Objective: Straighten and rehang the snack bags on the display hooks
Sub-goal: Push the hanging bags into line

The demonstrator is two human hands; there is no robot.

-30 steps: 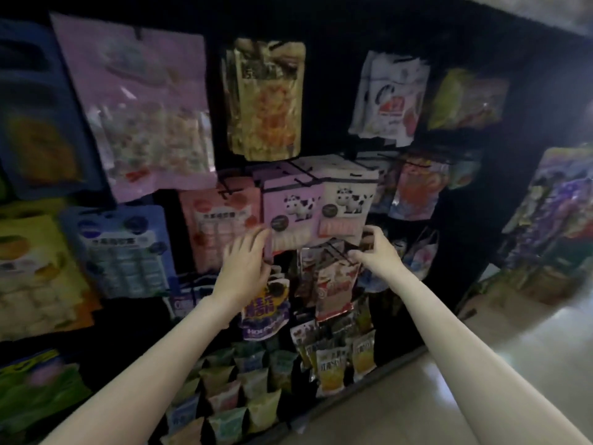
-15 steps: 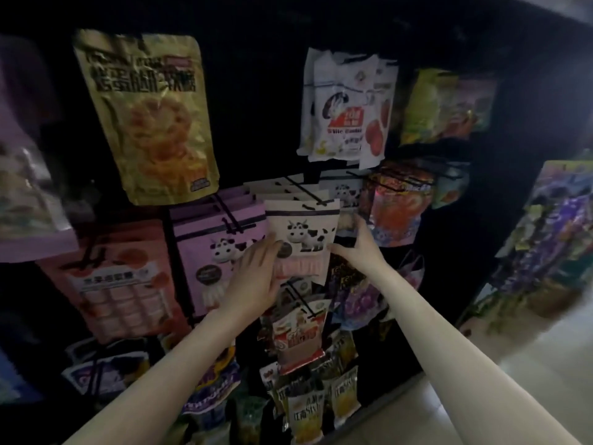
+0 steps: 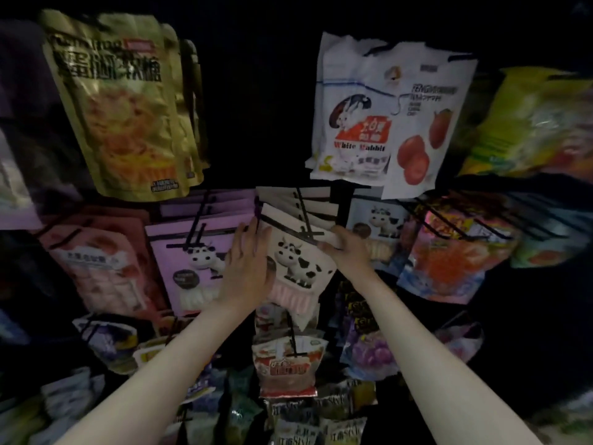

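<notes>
Black display wall (image 3: 256,91), both hands (image 3: 247,268) grasping cream cow bag (image 3: 298,261), dim room

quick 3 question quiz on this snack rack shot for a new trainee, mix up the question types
1. True or false: both hands are on the cream cow bag.
2. Which bag hangs directly left of it? A) purple cow bag B) a green bottle C) a blue tin
3. Fill in: the right hand grips the bag's upper ____ edge, near the black hook.

Key:
1. True; the left hand lies flat on its left side.
2. A
3. right
</notes>
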